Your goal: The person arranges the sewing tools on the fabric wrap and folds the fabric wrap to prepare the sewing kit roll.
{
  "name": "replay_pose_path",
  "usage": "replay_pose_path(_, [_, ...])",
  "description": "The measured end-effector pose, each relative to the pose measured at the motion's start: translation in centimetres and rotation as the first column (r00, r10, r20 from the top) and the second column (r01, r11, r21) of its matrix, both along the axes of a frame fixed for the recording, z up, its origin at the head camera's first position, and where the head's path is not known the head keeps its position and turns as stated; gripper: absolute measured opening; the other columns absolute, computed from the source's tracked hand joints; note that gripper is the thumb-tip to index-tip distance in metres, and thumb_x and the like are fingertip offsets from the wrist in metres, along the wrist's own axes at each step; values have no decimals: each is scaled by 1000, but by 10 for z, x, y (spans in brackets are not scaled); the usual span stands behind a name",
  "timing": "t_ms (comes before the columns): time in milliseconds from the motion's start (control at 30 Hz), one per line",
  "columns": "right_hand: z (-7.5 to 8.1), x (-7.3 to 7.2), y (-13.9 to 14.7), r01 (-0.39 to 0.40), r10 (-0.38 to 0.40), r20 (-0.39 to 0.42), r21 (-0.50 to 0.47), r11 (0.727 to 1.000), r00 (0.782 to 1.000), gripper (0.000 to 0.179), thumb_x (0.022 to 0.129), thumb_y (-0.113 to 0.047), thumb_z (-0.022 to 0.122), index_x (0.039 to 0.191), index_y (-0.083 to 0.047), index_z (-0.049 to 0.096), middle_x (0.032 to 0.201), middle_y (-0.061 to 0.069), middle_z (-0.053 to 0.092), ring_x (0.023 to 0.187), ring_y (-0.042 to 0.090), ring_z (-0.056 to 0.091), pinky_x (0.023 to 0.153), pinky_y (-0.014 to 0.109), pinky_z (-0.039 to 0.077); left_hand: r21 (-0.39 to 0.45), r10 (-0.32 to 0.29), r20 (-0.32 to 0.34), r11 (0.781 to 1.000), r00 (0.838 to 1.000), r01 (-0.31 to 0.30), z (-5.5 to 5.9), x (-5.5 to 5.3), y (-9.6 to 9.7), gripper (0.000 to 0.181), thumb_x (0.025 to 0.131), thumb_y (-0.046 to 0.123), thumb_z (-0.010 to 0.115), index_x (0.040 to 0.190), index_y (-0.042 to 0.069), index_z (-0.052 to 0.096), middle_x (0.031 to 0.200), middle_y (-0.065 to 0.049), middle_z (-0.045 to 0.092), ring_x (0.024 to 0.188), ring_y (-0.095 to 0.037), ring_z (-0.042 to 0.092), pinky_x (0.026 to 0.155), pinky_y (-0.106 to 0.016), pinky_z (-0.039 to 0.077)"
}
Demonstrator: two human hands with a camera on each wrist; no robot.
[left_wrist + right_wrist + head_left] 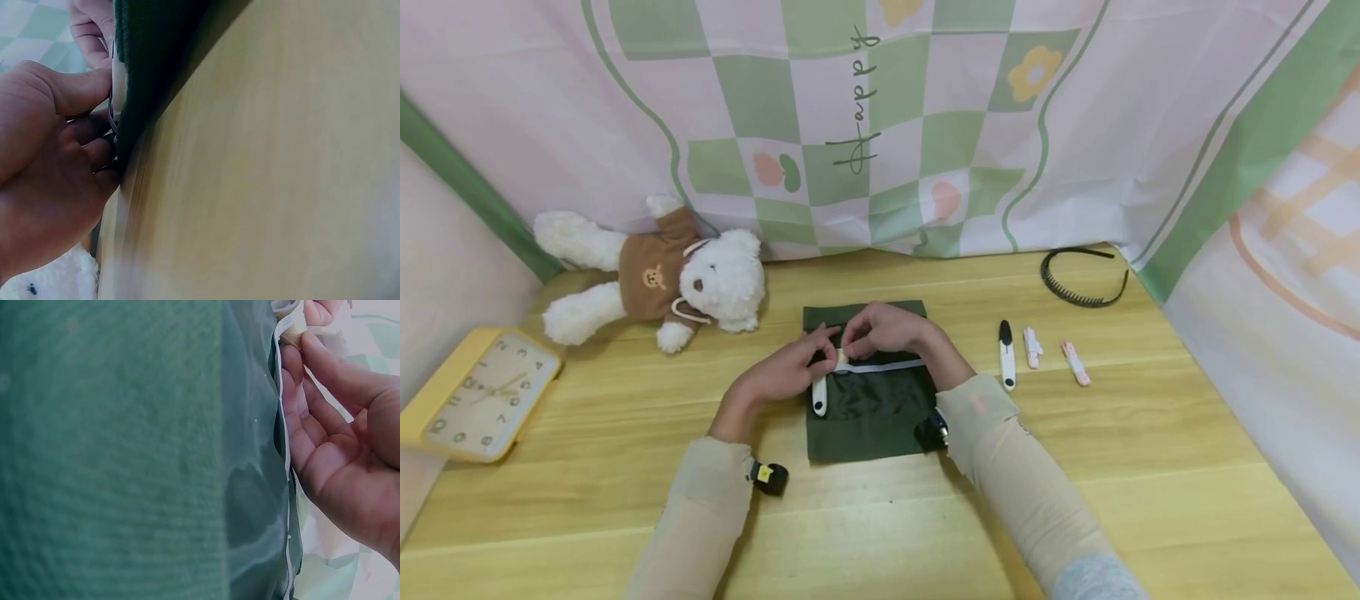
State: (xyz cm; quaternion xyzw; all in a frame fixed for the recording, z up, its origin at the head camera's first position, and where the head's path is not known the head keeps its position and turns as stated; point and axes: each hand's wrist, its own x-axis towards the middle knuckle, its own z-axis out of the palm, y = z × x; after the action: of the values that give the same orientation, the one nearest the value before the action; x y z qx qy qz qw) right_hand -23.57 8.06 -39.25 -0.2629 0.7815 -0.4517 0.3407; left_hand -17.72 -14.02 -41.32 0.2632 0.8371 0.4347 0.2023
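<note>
A dark green cloth (872, 433) with a glossy middle lies flat on the table. Across it runs a narrow white tape, which looks like a soft measuring tape (883, 366), its left end wound into a small white and pale yellow roll (290, 328). My left hand (786, 364) pinches the left side of this roll between thumb and forefinger. From the other side my right hand (886, 329) pinches it too, thumb and forefinger at its edge. Beneath the left hand a white handle with a black dot (819, 398) lies on the cloth, its upper part hidden.
A white tool with a black tip (1007, 358) lies right of the cloth, beside two small pink-and-white pieces (1032, 347). Behind them is a black headband (1082, 296). A teddy bear (655, 275) and a yellow clock (486, 392) stand left; a patterned curtain (865, 225) borders the back.
</note>
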Motion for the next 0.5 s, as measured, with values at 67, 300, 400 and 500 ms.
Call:
replay_pose_path(67, [0,0,0,-4,4,-3,6,1000,1000,12,99,-3,64,101,2,74,95,8,72,94,22,69,86,36,57,-1,-2,-1,1000,1000,2,0,0,0,12,109,12,48,100,7,54,162,-23,29,154,-37,4,122,-55,6])
replay_pose_path(300, [1,-1,-1,-30,32,-40,36,999,999,12,97,-3,66,101,1,77,92,5,73,89,18,68,82,32,56,-8,-15,-7,1000,1000,15,1,0,0,12,109,12,48,100,8,54,161,-23,29,154,-37,4,122,-55,3])
replay_pose_path(400, [2,0,-1,-59,62,-68,56,997,996,12,97,-3,67,100,0,78,91,4,73,84,16,65,79,29,54,-14,-11,-8,1000,1000,11,1,0,0,12,109,13,48,100,8,54,162,-22,29,154,-37,4,122,-55,4])
replay_pose_path(500, [3,-1,-2,-75,80,-74,63,995,994,12,96,-3,68,100,1,78,90,4,73,82,15,64,77,29,53,-13,-4,-6,1000,1000,4,1,0,0,12,109,13,49,100,8,55,162,-22,28,154,-37,4,121,-56,5])
